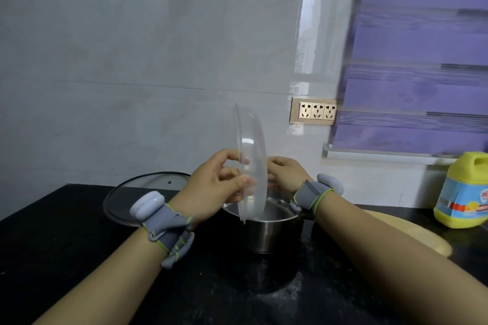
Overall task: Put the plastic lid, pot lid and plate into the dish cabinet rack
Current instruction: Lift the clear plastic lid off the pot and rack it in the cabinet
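Observation:
A clear plastic lid point(250, 145) stands on edge above a steel pot point(266, 229) in the middle of the black counter. My left hand point(211, 187) grips the lid's lower left rim with thumb and fingers. My right hand point(284, 173) touches the lid's other face from the right, partly hidden behind it; its grip is unclear. A glass pot lid point(132, 192) with a dark rim leans against the wall at the left, behind my left wrist. A yellow plate point(433, 237) lies flat at the right, half hidden by my right forearm.
A yellow detergent jug point(464, 192) stands at the far right by a window with a purple blind point(422, 74). A gold socket panel point(314, 111) is on the tiled wall. The black counter point(66, 245) stretches left and toward me.

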`<action>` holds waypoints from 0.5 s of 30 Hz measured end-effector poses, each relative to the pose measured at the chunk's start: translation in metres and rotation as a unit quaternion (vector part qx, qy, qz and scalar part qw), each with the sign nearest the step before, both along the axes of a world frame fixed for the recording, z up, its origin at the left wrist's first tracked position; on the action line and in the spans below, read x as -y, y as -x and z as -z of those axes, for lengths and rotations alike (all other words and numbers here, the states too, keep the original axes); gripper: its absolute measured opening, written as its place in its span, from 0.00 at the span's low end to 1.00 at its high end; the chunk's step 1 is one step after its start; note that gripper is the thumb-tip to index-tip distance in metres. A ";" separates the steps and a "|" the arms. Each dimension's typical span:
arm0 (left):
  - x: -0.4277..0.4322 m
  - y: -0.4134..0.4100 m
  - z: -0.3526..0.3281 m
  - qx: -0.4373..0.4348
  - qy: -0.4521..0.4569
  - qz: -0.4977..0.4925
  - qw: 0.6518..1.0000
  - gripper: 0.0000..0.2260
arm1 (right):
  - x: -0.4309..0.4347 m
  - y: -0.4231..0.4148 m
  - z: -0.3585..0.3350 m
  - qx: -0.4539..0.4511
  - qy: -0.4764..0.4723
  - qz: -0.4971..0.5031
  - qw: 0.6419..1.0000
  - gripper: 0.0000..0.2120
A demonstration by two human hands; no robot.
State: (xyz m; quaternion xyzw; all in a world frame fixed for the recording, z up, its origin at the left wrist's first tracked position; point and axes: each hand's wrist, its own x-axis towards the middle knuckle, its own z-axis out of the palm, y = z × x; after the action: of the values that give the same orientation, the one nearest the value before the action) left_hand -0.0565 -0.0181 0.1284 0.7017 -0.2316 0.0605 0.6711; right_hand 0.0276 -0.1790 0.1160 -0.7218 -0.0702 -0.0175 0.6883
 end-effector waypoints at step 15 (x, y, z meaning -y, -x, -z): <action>-0.063 0.053 0.019 0.043 -0.042 -0.099 0.993 0.11 | -0.024 0.031 -0.002 0.116 -0.052 -0.054 0.990 0.09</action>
State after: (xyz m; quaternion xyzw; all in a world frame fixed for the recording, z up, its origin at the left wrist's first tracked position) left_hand -0.1097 0.0453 0.1095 0.7453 -0.1916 0.1471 0.6214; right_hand -0.0033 -0.1550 0.1178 -0.6731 -0.1870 -0.0674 0.7123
